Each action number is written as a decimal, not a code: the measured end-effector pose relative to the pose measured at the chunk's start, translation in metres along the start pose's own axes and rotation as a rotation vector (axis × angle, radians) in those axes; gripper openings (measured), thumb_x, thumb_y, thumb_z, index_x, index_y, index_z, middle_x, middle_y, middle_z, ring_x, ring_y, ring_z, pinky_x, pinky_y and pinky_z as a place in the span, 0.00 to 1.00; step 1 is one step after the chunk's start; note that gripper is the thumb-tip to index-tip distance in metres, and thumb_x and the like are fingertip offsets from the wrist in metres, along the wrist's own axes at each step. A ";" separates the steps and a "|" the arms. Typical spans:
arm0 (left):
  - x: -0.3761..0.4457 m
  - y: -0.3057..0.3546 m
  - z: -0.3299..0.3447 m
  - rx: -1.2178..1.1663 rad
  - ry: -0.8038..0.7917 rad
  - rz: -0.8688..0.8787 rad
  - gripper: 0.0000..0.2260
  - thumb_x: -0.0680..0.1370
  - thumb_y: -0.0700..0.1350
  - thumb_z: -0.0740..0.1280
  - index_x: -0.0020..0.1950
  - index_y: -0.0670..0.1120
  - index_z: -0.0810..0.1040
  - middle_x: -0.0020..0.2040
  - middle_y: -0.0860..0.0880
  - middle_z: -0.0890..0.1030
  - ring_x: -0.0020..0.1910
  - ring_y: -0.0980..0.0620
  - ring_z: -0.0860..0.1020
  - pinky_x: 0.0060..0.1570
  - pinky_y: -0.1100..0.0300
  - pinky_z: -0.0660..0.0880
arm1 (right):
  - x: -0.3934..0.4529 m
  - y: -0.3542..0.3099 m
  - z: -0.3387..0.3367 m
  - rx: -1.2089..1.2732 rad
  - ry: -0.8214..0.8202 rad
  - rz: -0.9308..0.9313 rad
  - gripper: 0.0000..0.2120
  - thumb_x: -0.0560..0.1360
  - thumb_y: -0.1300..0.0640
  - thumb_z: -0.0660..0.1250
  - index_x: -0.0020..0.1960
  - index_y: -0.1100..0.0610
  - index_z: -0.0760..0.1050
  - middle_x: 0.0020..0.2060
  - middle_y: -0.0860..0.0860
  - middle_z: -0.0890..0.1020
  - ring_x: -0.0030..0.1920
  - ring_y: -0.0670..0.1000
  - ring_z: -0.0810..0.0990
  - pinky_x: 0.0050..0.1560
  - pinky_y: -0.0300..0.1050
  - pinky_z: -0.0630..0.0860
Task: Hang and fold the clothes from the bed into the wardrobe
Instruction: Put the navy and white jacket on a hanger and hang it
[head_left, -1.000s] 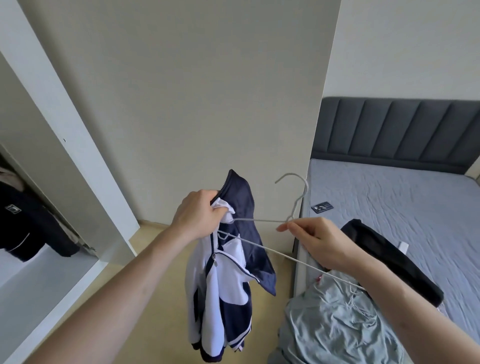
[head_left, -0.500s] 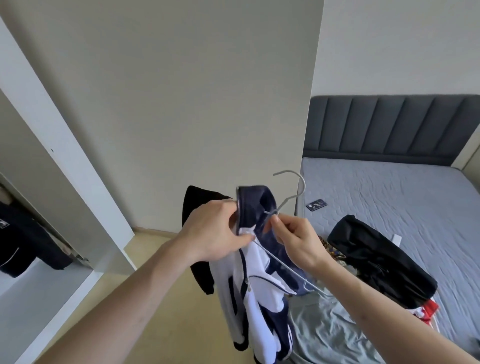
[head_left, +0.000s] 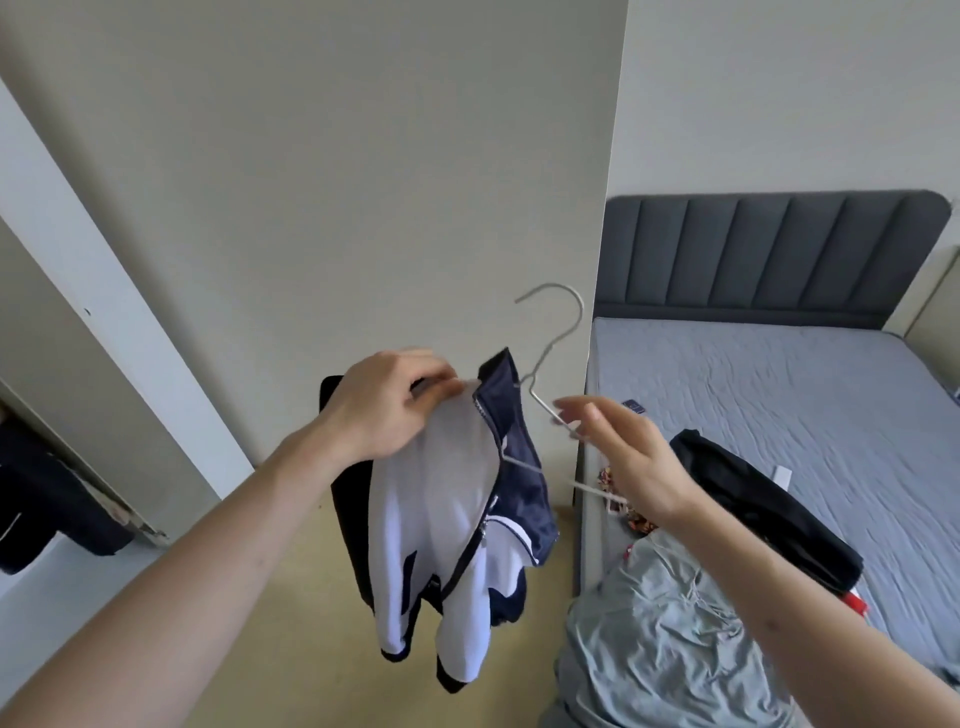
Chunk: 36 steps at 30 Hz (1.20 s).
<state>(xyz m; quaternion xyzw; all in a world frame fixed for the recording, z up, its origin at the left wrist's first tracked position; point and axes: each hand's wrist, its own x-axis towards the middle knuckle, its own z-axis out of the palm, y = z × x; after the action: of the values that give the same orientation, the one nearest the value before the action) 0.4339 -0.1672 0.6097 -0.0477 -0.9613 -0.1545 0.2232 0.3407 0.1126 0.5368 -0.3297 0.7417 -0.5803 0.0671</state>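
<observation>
The left hand (head_left: 387, 402) pinches the shoulder of a white and navy zip jacket (head_left: 457, 525), which hangs in the air above the floor, left of the bed (head_left: 779, 395). A wire hanger (head_left: 553, 358) sits partly inside the jacket's collar, its hook pointing up. The right hand (head_left: 631, 457) is at the hanger's right arm with fingers loosely spread; whether it actually grips the wire is hard to tell. A black garment (head_left: 763, 499) and a pale green one (head_left: 670, 639) lie on the bed's near end, and the wardrobe (head_left: 72, 395) stands open at far left.

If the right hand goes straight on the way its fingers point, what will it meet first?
Probably the wire hanger: the right hand points up-left at its neck, with the jacket's navy collar just behind. Depth is unclear.
</observation>
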 end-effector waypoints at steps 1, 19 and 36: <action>0.000 -0.003 -0.003 -0.008 0.044 -0.014 0.11 0.82 0.57 0.65 0.46 0.53 0.81 0.41 0.57 0.79 0.42 0.53 0.77 0.40 0.56 0.72 | 0.001 0.012 -0.012 -0.010 0.041 0.043 0.21 0.84 0.38 0.54 0.63 0.45 0.80 0.56 0.41 0.84 0.56 0.42 0.82 0.57 0.39 0.75; 0.000 -0.002 -0.039 -0.094 0.171 -0.012 0.16 0.79 0.62 0.59 0.47 0.55 0.82 0.40 0.55 0.79 0.40 0.54 0.77 0.41 0.52 0.74 | 0.010 0.113 0.090 0.408 0.041 0.965 0.14 0.75 0.50 0.76 0.54 0.60 0.82 0.33 0.49 0.81 0.29 0.47 0.76 0.27 0.38 0.67; -0.031 -0.066 -0.014 0.095 0.247 -0.267 0.12 0.83 0.57 0.61 0.47 0.55 0.80 0.39 0.55 0.74 0.39 0.54 0.73 0.35 0.59 0.68 | 0.035 0.010 -0.032 0.295 0.164 0.180 0.14 0.82 0.51 0.68 0.40 0.53 0.83 0.28 0.46 0.74 0.25 0.43 0.66 0.25 0.34 0.63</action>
<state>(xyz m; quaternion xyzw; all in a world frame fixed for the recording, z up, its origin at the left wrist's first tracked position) 0.4571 -0.2347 0.5901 0.1105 -0.9305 -0.1418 0.3190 0.2940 0.1206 0.5474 -0.2000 0.6780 -0.6994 0.1057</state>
